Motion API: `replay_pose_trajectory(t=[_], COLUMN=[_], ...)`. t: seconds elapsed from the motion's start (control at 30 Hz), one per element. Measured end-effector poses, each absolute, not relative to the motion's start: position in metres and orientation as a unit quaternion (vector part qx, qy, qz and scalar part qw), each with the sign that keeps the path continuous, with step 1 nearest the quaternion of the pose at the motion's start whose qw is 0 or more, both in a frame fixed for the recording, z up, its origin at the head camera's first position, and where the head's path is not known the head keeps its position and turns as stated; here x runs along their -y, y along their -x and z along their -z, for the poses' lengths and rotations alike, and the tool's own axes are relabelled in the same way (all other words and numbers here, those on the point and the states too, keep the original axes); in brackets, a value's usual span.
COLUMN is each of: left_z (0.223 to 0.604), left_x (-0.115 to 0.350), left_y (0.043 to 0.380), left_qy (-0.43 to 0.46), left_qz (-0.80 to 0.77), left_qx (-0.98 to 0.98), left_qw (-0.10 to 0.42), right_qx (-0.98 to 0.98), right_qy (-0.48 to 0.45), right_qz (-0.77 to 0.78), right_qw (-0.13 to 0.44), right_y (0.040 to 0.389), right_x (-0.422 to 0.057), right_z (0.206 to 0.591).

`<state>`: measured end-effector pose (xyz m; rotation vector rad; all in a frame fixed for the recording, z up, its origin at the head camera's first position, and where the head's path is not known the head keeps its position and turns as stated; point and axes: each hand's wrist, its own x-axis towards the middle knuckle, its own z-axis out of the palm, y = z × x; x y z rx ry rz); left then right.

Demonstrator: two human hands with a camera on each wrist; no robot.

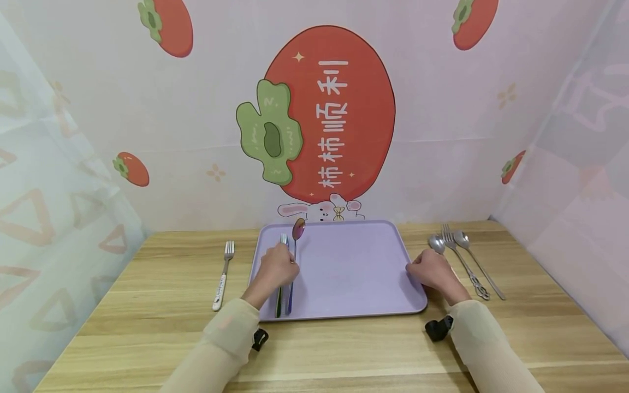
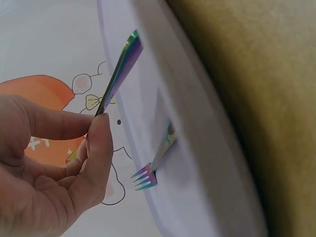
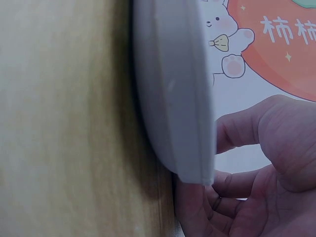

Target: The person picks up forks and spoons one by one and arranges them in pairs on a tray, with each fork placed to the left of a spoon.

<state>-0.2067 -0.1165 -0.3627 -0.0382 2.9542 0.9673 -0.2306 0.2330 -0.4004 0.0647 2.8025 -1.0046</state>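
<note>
My left hand (image 1: 277, 266) pinches an iridescent spoon (image 1: 298, 229) by its handle, over the left part of a lilac tray (image 1: 351, 273). The spoon's bowl points toward the back wall. A rainbow-coloured fork (image 2: 145, 177) lies on the tray beside it, its middle hidden by the hand in the head view. At the tray's right edge, my right hand (image 1: 433, 268) grips the rim, thumb on the upper side and fingers below, as the right wrist view shows.
Left of the tray lies a fork with a white patterned handle (image 1: 219, 292). To the right are a silver fork (image 1: 462, 259) with an ornate handle, a silver spoon (image 1: 484, 271) and another spoon (image 1: 437, 243) partly hidden by my hand. A printed cloth wall (image 1: 432, 180) stands behind the wooden table (image 1: 172, 273).
</note>
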Motion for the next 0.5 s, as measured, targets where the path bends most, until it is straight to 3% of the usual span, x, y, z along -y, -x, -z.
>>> replay_pose_trajectory(t=[0.5], left_z=[0.3707], left_x=[0.1159], left_y=[0.2058], left_qy=[-0.007], left_qz=[-0.306], left_qx=[-0.952], left_qw=[0.010], right_qx=[-0.938], right_qy=[-0.018], right_qz=[0.338], right_qw=[0.076], right_y=[0.2279], right_x=[-0.2315], right_z=[0.3973])
